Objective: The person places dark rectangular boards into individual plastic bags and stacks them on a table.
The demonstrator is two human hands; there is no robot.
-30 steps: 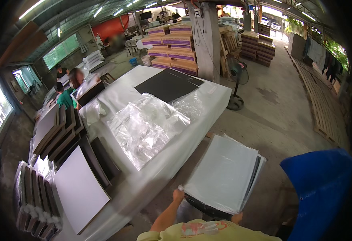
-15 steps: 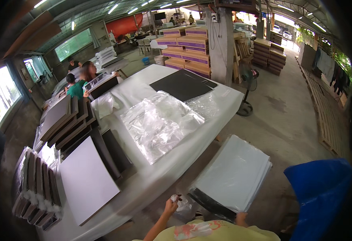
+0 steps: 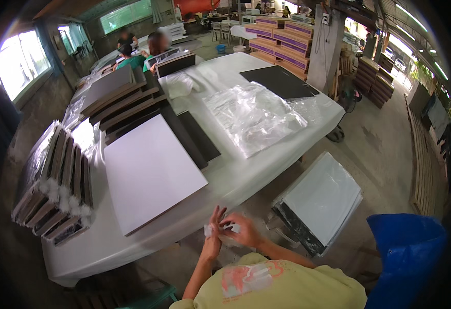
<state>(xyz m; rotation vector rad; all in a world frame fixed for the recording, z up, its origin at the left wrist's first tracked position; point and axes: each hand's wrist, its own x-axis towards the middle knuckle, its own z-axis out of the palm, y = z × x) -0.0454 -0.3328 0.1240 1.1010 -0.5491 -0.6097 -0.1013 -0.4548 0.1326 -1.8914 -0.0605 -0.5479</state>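
In front of my body my two hands are close together, just off the table's near edge. My left hand (image 3: 213,241) has its fingers pointing up and holds a small white piece (image 3: 208,230), perhaps plastic or cloth, which shows at its outer side. My right hand (image 3: 243,234) is bent toward the left one, its fingertips pinched at more of the white material. Close by on the left, a large white panel (image 3: 151,172) lies on the covered table (image 3: 230,188). To the right of my hands sits a stack of plastic-wrapped white panels (image 3: 320,198) with a dark side.
Clear plastic sheeting (image 3: 256,116) and a black panel (image 3: 277,81) lie farther along the table. Dark panels (image 3: 109,92) and wrapped panels (image 3: 55,180) stand at left. People (image 3: 156,49) work beyond. A blue plastic-covered thing (image 3: 408,252) is at right; boxes (image 3: 292,38) stand behind.
My right hand has left the wrapped stack and come over to my left hand. The left hand's fingers have straightened upward. The whole view has shifted, with the table now farther right and higher.
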